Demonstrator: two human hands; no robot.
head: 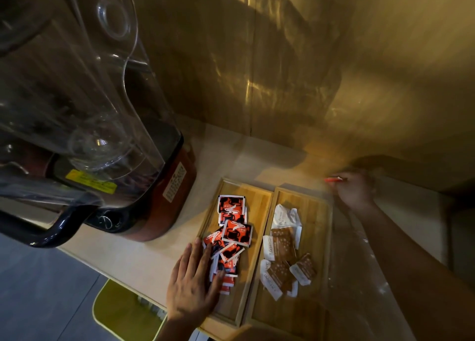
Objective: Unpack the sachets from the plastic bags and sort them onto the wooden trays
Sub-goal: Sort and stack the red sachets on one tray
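Two wooden trays lie side by side on the counter. The left tray [259, 207] holds several red-and-black sachets [232, 228] in a loose pile. The right tray [313, 212] holds several brown-and-white sachets [282, 248]. My left hand [192, 281] lies flat, fingers spread, on the near end of the red pile and the tray's left rim. My right hand [356, 190] is past the right tray's far corner, fingers pinched on a single red sachet [334, 179] seen edge-on. No plastic bag is clearly visible.
A large blender with a clear cover [84, 124] and red base [177, 199] stands left of the trays. A wood-panel wall [257, 70] closes the back. A yellow-green mat [123, 309] lies on the floor beyond the counter's left edge.
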